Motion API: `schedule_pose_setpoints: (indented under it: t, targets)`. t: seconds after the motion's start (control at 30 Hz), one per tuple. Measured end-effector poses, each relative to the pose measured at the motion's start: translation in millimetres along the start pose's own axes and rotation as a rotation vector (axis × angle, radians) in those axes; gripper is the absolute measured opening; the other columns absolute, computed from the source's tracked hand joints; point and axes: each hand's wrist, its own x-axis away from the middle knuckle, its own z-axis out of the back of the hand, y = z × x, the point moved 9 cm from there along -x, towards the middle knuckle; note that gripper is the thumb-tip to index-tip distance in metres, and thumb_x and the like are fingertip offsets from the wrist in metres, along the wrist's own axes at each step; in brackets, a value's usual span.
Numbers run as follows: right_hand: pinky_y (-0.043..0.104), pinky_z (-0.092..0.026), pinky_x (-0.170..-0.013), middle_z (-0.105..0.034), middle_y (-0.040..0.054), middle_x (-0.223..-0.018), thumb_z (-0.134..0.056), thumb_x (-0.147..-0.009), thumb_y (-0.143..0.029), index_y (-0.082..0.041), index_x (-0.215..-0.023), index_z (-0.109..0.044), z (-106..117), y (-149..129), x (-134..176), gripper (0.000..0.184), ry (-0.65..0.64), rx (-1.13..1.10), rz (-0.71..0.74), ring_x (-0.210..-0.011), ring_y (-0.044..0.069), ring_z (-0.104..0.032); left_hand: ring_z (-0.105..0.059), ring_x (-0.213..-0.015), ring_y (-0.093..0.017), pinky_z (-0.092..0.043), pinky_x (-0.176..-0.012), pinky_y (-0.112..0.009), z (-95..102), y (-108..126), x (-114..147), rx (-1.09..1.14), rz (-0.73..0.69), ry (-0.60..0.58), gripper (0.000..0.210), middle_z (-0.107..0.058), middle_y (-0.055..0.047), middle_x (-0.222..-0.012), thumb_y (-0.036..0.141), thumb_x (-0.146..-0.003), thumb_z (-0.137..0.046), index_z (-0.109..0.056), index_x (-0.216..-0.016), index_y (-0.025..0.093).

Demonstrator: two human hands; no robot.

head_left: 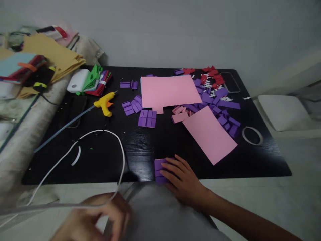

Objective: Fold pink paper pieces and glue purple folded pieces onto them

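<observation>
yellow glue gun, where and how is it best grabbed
Probably best by the handle of the yellow glue gun, coming from the near side: it juts toward the person, while the nozzle points away to the right and a long stick extends from the rear.

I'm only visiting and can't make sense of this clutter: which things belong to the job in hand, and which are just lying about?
Seemingly part of the job:
- purple paper under the right hand
- scattered purple pieces
- pink sheets
- yellow glue gun

Probably just about:
- white cable
- brown envelopes
- white stool
</observation>
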Motion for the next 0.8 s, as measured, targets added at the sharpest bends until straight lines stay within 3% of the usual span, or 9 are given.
schedule_pose_setpoints:
  t: [0.07,0.13,0.23,0.3,0.33,0.4,0.5,0.6,0.8]
  targets:
    - [0.053,-0.05,-0.115,-0.08,0.0059,-0.116,-0.064,-0.098,-0.019,-0.021,-0.121,-0.07,13,-2,-3,0.024,0.078,-0.108,-0.011,-0.114,0.026,-0.073,-0.064,-0.066,-0.022,-0.048,-0.065,-0.035,-14.5,-20,-26,0.193,0.054,-0.08,0.051,-0.067,-0.007,-0.066,0.07,-0.088,-0.065,-0.071,-0.072,0.022]
    - [0.044,-0.058,-0.104,-0.082,0.0024,-0.107,-0.066,-0.099,-0.021,-0.025,-0.119,-0.072,29,11,-13,0.022,0.157,-0.293,-0.144,-0.096,0.02,-0.077,-0.064,-0.078,-0.022,-0.047,-0.073,-0.034,-9.5,-28,-44,0.165,0.029,0.04,0.038,-0.068,-0.008,-0.081,0.058,-0.089,-0.071,-0.072,-0.085,0.02]
    - [0.029,-0.058,-0.072,-0.079,0.0001,-0.09,-0.071,-0.097,-0.034,-0.026,-0.105,-0.077,28,61,-16,0.013,0.223,-0.68,-0.741,-0.08,0.017,-0.073,-0.058,-0.079,-0.016,-0.044,-0.071,-0.028,27.2,-25,-55,0.043,-0.068,0.497,0.02,-0.061,-0.003,-0.082,0.039,-0.098,-0.065,-0.068,-0.089,0.021]
    - [0.027,-0.053,-0.066,-0.074,0.0001,-0.081,-0.076,-0.092,-0.044,-0.023,-0.092,-0.078,17,71,-21,0.021,0.242,-0.979,-0.944,-0.073,0.015,-0.067,-0.055,-0.076,-0.013,-0.044,-0.07,-0.024,53.9,-20,-54,-0.04,-0.092,0.833,0.012,-0.06,0.0,-0.084,0.034,-0.099,-0.066,-0.067,-0.096,0.023]
    - [0.028,-0.053,-0.067,-0.073,0.0005,-0.081,-0.078,-0.089,-0.048,-0.023,-0.091,-0.079,10,72,-25,0.026,0.255,-1.107,-1.002,-0.073,0.015,-0.066,-0.058,-0.082,-0.014,-0.047,-0.075,-0.025,61.7,-18,-58,-0.067,-0.094,0.921,0.015,-0.064,-0.001,-0.094,0.034,-0.095,-0.07,-0.067,-0.106,0.024]
    - [0.029,-0.053,-0.072,-0.073,0.0013,-0.084,-0.083,-0.083,-0.052,-0.022,-0.091,-0.079,-1,70,-32,0.031,0.272,-1.279,-1.052,-0.076,0.016,-0.065,-0.063,-0.094,-0.017,-0.05,-0.084,-0.028,68.4,-15,-76,-0.125,-0.066,0.924,0.036,-0.069,-0.004,-0.11,0.035,-0.087,-0.08,-0.066,-0.118,0.025]
    - [0.032,-0.054,-0.081,-0.074,0.0019,-0.09,-0.087,-0.078,-0.049,-0.023,-0.094,-0.079,-10,68,-39,0.031,0.279,-1.361,-1.049,-0.083,0.018,-0.067,-0.064,-0.085,-0.018,-0.049,-0.077,-0.028,72.2,-18,-99,-0.159,0.027,0.825,0.029,-0.073,-0.003,-0.094,0.044,-0.088,-0.078,-0.073,-0.105,0.021]
    - [0.032,-0.053,-0.084,-0.076,0.0015,-0.088,-0.09,-0.075,-0.044,-0.023,-0.091,-0.08,-9,70,-41,0.029,0.224,-1.306,-1.008,-0.085,0.018,-0.068,-0.062,-0.073,-0.016,-0.047,-0.067,-0.026,75.7,-23,-103,-0.129,0.084,0.771,0.032,-0.071,-0.002,-0.078,0.05,-0.09,-0.074,-0.075,-0.091,0.019]
    - [0.03,-0.05,-0.07,-0.076,0.0021,-0.08,-0.089,-0.075,-0.044,-0.02,-0.082,-0.081,-4,83,-42,0.027,0.076,-1.111,-0.941,-0.074,0.017,-0.066,-0.067,-0.073,-0.016,-0.051,-0.068,-0.025,76.7,-28,-104,-0.022,0.122,0.691,0.03,-0.077,-0.002,-0.083,0.047,-0.084,-0.08,-0.076,-0.093,0.019]
